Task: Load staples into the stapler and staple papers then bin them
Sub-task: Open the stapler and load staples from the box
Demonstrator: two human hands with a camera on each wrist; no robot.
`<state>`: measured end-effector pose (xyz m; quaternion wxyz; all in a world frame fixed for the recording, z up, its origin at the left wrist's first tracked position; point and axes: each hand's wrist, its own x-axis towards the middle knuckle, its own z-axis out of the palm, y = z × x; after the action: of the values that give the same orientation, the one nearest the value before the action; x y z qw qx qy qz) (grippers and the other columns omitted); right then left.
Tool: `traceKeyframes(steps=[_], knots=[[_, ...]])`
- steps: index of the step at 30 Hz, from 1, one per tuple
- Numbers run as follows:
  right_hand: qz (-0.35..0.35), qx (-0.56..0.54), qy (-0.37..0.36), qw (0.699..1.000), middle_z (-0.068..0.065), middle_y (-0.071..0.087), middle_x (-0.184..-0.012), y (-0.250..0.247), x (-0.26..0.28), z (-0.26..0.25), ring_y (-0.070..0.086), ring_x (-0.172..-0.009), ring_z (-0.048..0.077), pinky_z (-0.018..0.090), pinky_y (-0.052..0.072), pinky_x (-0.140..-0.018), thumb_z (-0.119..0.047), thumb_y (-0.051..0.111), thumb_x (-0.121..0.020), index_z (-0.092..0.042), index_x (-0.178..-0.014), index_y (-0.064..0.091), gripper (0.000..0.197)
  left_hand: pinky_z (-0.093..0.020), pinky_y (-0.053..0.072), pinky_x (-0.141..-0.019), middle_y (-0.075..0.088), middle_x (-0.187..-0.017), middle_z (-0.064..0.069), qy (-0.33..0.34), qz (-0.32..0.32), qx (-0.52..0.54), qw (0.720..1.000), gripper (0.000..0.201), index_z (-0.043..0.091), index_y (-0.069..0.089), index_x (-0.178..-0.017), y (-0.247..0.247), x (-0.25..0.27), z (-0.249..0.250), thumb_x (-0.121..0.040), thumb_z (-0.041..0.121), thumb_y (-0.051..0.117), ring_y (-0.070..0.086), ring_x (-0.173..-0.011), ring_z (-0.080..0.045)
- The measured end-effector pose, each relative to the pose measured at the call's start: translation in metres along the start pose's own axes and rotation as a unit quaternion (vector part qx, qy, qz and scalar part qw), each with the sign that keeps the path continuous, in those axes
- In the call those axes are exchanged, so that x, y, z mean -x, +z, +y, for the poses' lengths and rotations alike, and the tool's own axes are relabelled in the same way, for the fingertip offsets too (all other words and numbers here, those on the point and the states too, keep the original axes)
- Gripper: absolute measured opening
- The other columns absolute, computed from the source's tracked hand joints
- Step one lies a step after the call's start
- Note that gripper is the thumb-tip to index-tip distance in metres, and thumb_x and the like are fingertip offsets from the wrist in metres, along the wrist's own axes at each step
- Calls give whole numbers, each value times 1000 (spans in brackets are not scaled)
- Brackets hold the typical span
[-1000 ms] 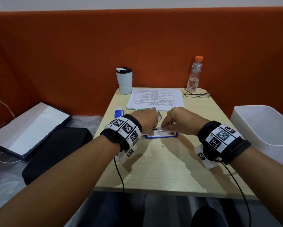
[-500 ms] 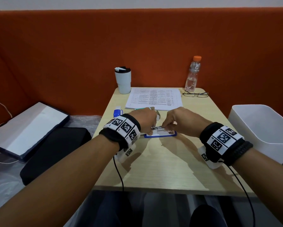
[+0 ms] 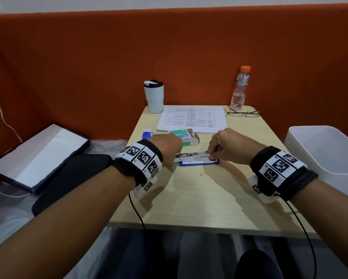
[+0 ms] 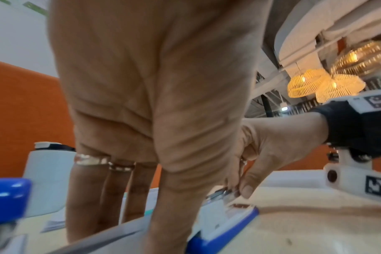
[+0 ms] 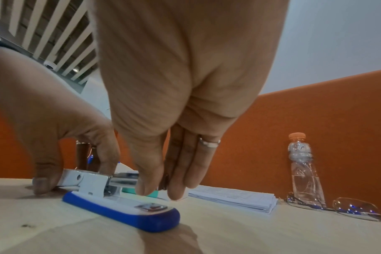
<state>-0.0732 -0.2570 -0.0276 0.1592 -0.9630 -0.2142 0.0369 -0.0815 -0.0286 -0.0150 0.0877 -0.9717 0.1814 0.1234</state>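
Right hand: the right hand (image 3: 227, 144) is pinching, thumb against fingertips, at the front of the metal staple channel; a strip of staples seems to be between them, but it is too small to be sure.
Left hand: the left hand (image 3: 169, 144) presses down on the rear of the stapler, thumb tip on the tabletop and fingers over the hinge end; its fingers look curled round the white metal there.
Stapler: the blue-and-white desk stapler (image 3: 198, 159) lies flat between the two hands with its top swung open.
Staple box: the small green and white cardboard box (image 3: 186, 135), flap open, sits just behind the stapler.
Done so far: judging by this, loading is under way and the top is not yet closed.
Left to do: the stack of printed white papers (image 3: 192, 118) behind the stapler lies unstapled; binning remains.
Bin: the white plastic bin (image 3: 326, 156) stands off the tabletop's edge, right of the stapler.
Room: bare pale wooden tabletop (image 3: 199, 202) lies in front of the stapler; the white tumbler (image 3: 154, 96), clear bottle (image 3: 239, 89) and spectacles (image 3: 243, 113) crowd the far edge.
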Motion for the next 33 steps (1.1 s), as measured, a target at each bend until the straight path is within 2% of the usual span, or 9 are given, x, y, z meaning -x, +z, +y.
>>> traceKeyframes(steps=[6,13,18,20,24,27,29,31,33], knots=[[-1,-5,-12,1000,-7,80,-80,1,-2,4,76,-75,11,42,66,-78,-7,84,-86,-16,-95,86,13,-32,49,-67,68,-110,-7,-6,29,-27,999,41,14,70,-117,-4,11,-9,-85,37,82,65,-93,-24],[-3,13,-27,1000,-9,80,-80,2,-4,5,74,-73,7,40,66,-76,-2,78,-87,-16,-93,87,17,-33,54,-71,67,-104,3,4,104,7,995,36,27,71,-104,-33,19,-11,-76,38,89,64,-92,-20],[-6,13,-21,1000,-6,80,-83,0,-3,4,74,-75,9,39,65,-76,-5,81,-88,-14,-94,87,12,-33,54,-67,60,-98,4,5,161,95,982,48,24,65,-93,-44,15,-4,-61,35,100,59,-85,-17],[-6,13,-20,1000,-4,81,-85,0,-1,3,74,-76,10,37,65,-77,-4,79,-89,-13,-96,86,14,-31,55,-68,62,-99,4,18,180,147,972,53,25,63,-94,-44,12,-2,-59,37,101,59,-85,-17],[-10,5,-20,1000,-3,81,-87,0,0,1,74,-77,9,33,65,-78,-3,78,-89,-13,-99,86,16,-40,62,-78,65,-100,4,33,196,186,962,57,26,63,-100,-40,7,4,-58,37,101,63,-86,-18],[-3,-11,-20,1000,-3,81,-84,-2,2,1,75,-76,10,33,64,-77,-4,80,-88,-13,-95,86,12,-37,61,-79,68,-103,3,37,197,207,958,62,24,62,-107,-38,1,8,-60,32,101,66,-86,-18],[11,-31,-12,999,-4,78,-80,-5,4,1,73,-75,13,32,62,-74,-4,83,-84,-13,-89,80,11,-31,57,-72,70,-101,4,45,198,222,954,62,24,63,-108,-36,-4,13,-60,29,101,66,-80,-13],[27,-55,-3,998,-4,73,-81,-7,7,2,71,-78,18,35,60,-73,-5,88,-79,-15,-88,69,24,-26,51,-66,70,-96,5,56,196,219,954,58,23,66,-107,-34,-8,19,-60,27,101,63,-75,-8],[33,-67,0,997,-2,74,-84,-7,8,3,71,-80,20,39,60,-75,-6,90,-76,-18,-90,61,34,-28,51,-66,68,-91,8,66,189,203,959,53,24,70,-105,-31,-12,28,-61,27,99,62,-76,-10]])
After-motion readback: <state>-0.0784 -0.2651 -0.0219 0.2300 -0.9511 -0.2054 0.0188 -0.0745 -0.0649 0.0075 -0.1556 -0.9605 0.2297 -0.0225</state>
